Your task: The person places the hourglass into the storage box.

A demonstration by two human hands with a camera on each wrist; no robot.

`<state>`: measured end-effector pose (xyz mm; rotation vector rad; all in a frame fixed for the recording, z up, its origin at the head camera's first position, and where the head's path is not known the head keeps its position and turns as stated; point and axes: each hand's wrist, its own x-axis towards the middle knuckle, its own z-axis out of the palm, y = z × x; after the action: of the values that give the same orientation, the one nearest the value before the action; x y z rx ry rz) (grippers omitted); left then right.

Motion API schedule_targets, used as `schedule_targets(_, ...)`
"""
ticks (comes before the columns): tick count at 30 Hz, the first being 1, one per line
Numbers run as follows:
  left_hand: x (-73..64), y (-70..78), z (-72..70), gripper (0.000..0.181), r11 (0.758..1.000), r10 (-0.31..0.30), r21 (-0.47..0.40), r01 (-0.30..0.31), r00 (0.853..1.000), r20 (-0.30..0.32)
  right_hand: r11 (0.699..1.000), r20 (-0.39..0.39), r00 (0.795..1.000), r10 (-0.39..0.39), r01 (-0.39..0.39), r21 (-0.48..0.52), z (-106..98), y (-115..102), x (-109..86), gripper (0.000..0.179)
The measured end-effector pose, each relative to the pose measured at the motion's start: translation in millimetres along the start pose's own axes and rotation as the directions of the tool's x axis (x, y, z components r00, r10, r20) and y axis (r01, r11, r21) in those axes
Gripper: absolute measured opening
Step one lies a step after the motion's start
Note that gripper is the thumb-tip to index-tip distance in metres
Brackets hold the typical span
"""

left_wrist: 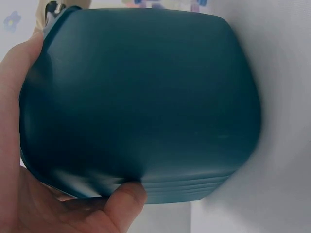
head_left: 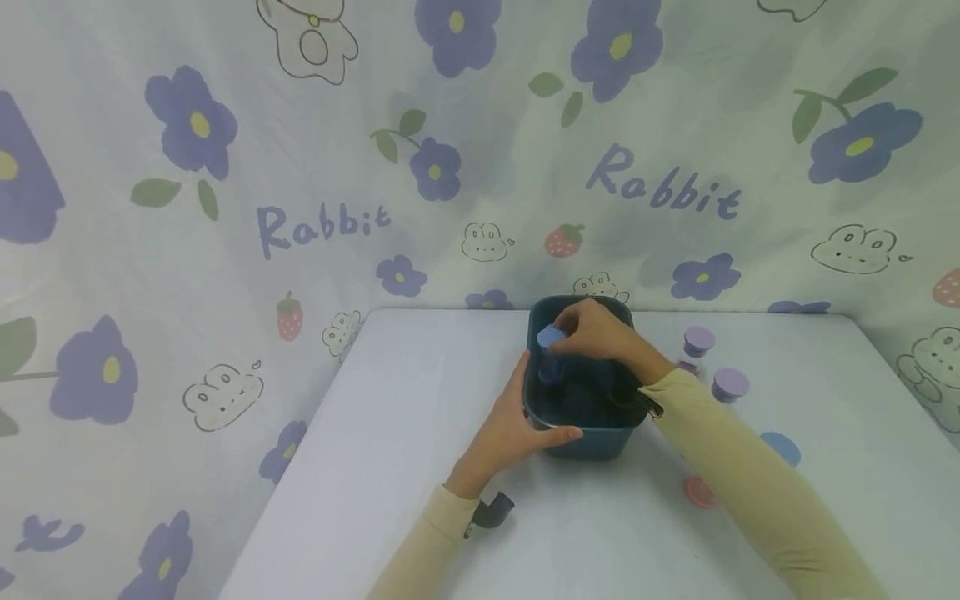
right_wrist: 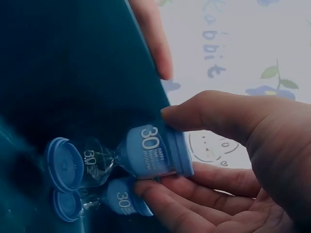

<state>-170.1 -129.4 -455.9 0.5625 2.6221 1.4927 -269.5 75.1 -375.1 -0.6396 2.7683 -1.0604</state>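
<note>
A dark teal plastic bin (head_left: 588, 446) stands near the back of the white table. My left hand (head_left: 510, 429) grips its near left corner, fingers along the left wall and thumb across the front; the bin's outer wall (left_wrist: 146, 97) fills much of the left wrist view. Over the bin, my right hand (head_left: 596, 329) pinches the blue cap of a sand timer (head_left: 551, 337) between thumb and fingers. That sand timer (right_wrist: 150, 150), marked 30, lies along the inner wall in the right wrist view. Beside it shows a similar blue shape (right_wrist: 121, 196); timer or reflection, I cannot tell.
To the right of the bin stand sand timers with a purple top (head_left: 699, 337) and another purple top (head_left: 730, 383). Nearer the front are a blue disc-shaped top (head_left: 780, 447) and a red one (head_left: 699, 492), partly behind the right sleeve. A patterned cloth (head_left: 480, 208) hangs behind the table.
</note>
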Motion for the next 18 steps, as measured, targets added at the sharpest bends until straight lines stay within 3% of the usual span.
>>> schedule_targets(18, -0.7, 1.8, 0.6, 0.125, 0.999, -0.044, 0.015, 0.044, 0.999, -0.002, 0.998, 0.063, 0.997, 0.052, -0.049, -0.043, 12.2, 3.5, 6.0, 0.041)
